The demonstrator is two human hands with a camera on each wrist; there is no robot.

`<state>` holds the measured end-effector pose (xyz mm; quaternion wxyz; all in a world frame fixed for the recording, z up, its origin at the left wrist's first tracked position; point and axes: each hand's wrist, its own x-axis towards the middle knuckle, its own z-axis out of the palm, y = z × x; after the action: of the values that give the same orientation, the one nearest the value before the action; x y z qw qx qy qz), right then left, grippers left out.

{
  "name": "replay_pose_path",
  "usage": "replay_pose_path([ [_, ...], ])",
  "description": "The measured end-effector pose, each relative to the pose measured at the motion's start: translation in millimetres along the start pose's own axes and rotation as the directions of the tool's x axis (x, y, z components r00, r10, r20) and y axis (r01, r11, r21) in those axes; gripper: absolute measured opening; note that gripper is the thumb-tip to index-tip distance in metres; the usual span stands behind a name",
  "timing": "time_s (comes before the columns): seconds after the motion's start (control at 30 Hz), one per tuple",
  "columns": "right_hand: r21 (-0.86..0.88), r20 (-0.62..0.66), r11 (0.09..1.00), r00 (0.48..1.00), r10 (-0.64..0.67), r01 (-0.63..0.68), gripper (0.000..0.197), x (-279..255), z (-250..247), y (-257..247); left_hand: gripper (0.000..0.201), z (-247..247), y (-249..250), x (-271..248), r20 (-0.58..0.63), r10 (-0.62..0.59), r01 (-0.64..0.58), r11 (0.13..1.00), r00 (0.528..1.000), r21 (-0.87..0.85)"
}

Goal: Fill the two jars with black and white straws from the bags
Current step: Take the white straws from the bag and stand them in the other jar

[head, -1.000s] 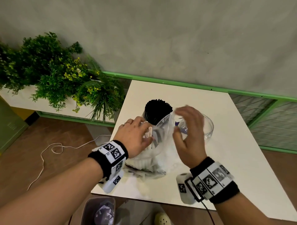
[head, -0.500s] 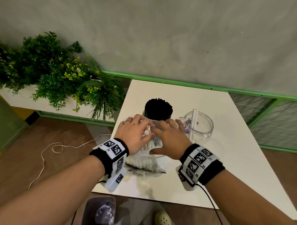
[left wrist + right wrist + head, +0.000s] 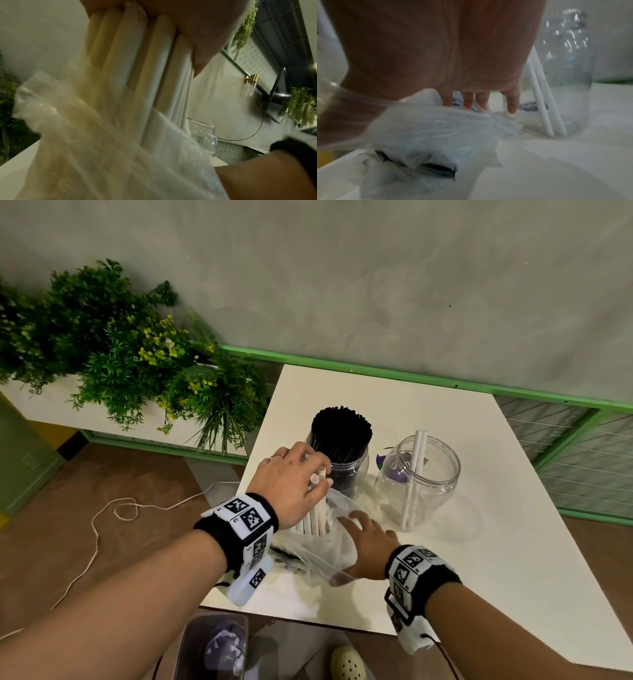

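My left hand (image 3: 308, 474) grips a bundle of white straws (image 3: 317, 510) near their tops; they stand upright in a clear plastic bag (image 3: 325, 553) at the table's near left. In the left wrist view the white straws (image 3: 137, 56) run from my palm down into the bag (image 3: 85, 148). My right hand (image 3: 363, 539) presses with straight fingers (image 3: 511, 104) on the crumpled bag (image 3: 436, 135). Behind stands a jar packed with black straws (image 3: 340, 440). The clear jar (image 3: 419, 484) to the right holds two white straws (image 3: 542, 102).
The white table (image 3: 479, 559) has bare room to the right and front. A green rail (image 3: 445, 380) and wall lie behind, a planter (image 3: 137, 361) to the left. A bin (image 3: 212, 648) and a cord (image 3: 113, 508) are on the floor.
My right hand came from the clear jar to the straw bundle, then slid down onto the bag. The bag now sits lower around the straws. My left hand has kept its grip.
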<state>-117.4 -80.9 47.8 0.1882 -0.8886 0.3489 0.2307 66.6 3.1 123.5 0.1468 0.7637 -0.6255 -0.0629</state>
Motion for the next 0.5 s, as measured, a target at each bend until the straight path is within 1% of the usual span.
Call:
replay_pose_path([
  [0.07,0.056,-0.012,0.998,1.000,-0.005,0.005,0.117,0,1,0,0.036,0,0,0,-0.005,-0.012,0.012,1.000,1.000,-0.008],
  [0.1,0.035,-0.040,0.999,0.999,-0.007,0.009,0.109,-2,-1,0,0.036,0,0,1,-0.010,-0.013,0.013,1.000,1.000,-0.013],
  [0.13,-0.013,-0.094,1.000,0.995,-0.017,0.016,0.100,-6,-4,0,0.036,0,-1,0,-0.014,-0.008,0.008,1.000,1.000,-0.014],
  [0.17,-0.066,-0.182,0.998,0.983,-0.037,0.025,0.093,-10,-7,1,0.036,0,-2,0,-0.018,-0.002,0.002,1.000,1.000,-0.012],
  [0.2,-0.122,-0.284,0.992,0.956,-0.066,0.032,0.087,-15,-8,2,0.036,0,-2,-1,-0.022,0.004,-0.005,1.000,1.000,-0.008],
  [0.23,-0.173,-0.403,0.984,0.907,-0.118,0.051,0.082,-19,-10,3,0.034,1,-2,-1,-0.026,0.006,-0.007,1.000,1.000,-0.006],
  [0.27,-0.210,-0.507,0.974,0.842,-0.185,0.087,0.078,-22,-10,3,0.032,1,-2,-1,-0.030,0.005,-0.006,1.000,1.000,-0.005],
  [0.3,-0.259,-0.569,0.955,0.776,-0.273,0.146,0.074,-23,-8,2,0.031,1,-2,-1,-0.032,0.003,-0.003,1.000,0.999,-0.005],
  [0.33,-0.314,-0.579,0.926,0.732,-0.360,0.207,0.073,-23,-5,0,0.032,2,-2,0,-0.030,0.000,0.000,1.000,1.000,-0.003],
  [0.37,-0.358,-0.540,0.895,0.724,-0.430,0.265,0.073,-22,-4,-3,0.034,1,-1,0,-0.026,-0.003,0.003,1.000,1.000,0.000],
  [0.4,-0.370,-0.491,0.875,0.734,-0.469,0.312,0.073,-19,-4,-6,0.037,2,0,1,-0.020,-0.002,0.003,1.000,1.000,0.004],
  [0.43,-0.342,-0.444,0.875,0.761,-0.472,0.343,0.071,-16,-4,-8,0.039,2,0,1,-0.016,0.001,-0.001,1.000,1.000,0.008],
  [0.47,-0.326,-0.398,0.878,0.792,-0.463,0.349,0.066,-13,-2,-9,0.039,1,1,2,-0.017,0.002,-0.002,1.000,1.000,0.010],
  [0.5,-0.347,-0.381,0.871,0.797,-0.469,0.347,0.061,-11,0,-10,0.036,1,0,2,-0.021,0.000,0.000,1.000,1.000,0.008],
])
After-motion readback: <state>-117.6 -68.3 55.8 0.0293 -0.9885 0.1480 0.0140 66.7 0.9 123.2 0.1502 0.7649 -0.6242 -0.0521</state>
